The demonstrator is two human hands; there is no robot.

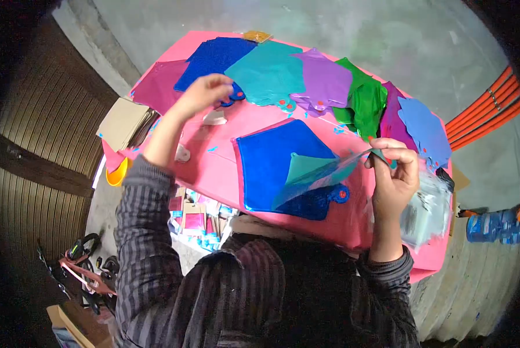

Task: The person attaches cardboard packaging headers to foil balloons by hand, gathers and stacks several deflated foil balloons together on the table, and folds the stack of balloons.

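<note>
Sheet (328,176): teal-tinged, translucent, slanting from right hand (392,169).

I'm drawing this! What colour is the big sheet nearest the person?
The sheet is blue; the head view shows it.

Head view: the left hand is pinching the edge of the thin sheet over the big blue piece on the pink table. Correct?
Wrong hand. The head view shows the right hand pinching the edge of the thin sheet over the big blue piece on the pink table. The left hand is well away from that sheet.
</note>
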